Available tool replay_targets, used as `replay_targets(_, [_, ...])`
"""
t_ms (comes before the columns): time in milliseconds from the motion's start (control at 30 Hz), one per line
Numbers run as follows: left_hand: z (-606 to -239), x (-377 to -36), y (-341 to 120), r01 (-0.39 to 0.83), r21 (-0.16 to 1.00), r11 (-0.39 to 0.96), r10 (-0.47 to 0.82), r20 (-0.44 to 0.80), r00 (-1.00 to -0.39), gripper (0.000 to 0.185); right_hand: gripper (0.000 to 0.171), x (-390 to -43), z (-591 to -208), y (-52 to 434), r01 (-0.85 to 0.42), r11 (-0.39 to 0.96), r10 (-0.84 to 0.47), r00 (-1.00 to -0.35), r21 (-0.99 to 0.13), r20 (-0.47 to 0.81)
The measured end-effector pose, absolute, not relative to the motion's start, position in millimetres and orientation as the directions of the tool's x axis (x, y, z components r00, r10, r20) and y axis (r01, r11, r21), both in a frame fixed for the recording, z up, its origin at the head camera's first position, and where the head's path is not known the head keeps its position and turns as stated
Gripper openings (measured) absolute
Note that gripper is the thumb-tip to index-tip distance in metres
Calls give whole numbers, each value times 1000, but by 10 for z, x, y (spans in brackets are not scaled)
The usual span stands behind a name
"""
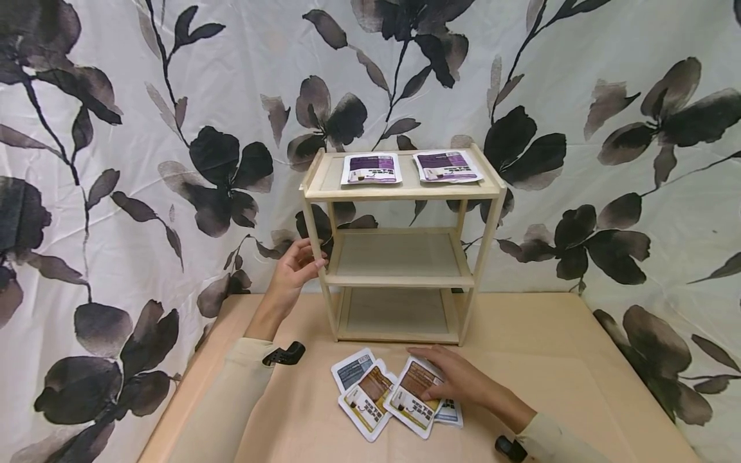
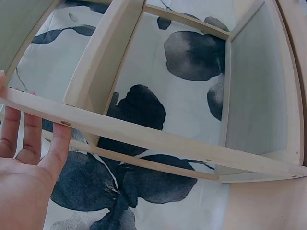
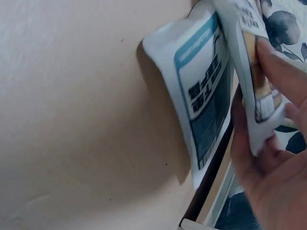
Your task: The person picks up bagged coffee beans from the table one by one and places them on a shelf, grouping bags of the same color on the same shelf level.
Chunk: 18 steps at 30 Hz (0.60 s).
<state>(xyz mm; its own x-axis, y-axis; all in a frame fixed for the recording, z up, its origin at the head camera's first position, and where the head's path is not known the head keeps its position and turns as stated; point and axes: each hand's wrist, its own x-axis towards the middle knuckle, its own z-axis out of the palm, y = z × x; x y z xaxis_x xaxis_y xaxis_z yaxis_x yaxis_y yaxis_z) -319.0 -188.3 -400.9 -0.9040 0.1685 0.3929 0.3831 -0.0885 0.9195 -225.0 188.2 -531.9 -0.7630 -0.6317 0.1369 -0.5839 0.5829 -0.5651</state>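
Your left hand [image 1: 294, 269] rested with straight fingers [image 2: 58, 143] against the left front post of the wooden shelf [image 1: 399, 247]. On the table [image 1: 579, 360] before the shelf, your right hand [image 1: 457, 379] pinched a brown packet [image 1: 413, 392], which overlapped a blue packet [image 3: 201, 96].

We see bright, even, soft light with faint shadows; the head view bows at its edges, and the right wrist view is blurred.
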Motion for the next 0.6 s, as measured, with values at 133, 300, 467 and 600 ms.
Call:
replay_targets(133, [-4018, -3185, -1879, 385, 918, -91, 174, 395, -902, 39, 80, -2258, -5316, 1869, -508, 494, -641, -761, -706, 100])
replay_targets(300, [-4024, -3190, -1877, 385, 917, -104, 173, 398, -901, 39, 69, -2267, -5309, 1847, -441, 432, -612, -784, -787, 104])
replay_targets(467, [-4018, -3181, -1875, 387, 916, -108, 172, 400, -900, 38, 55, -2250, -5345, 1824, -443, 410, -585, -798, -797, 143])
replay_targets(600, [-4010, -3178, -1876, 385, 917, -103, 170, 398, -902, 38, 32, -2229, -5407, 1815, -443, 361, -620, -771, -821, 144])
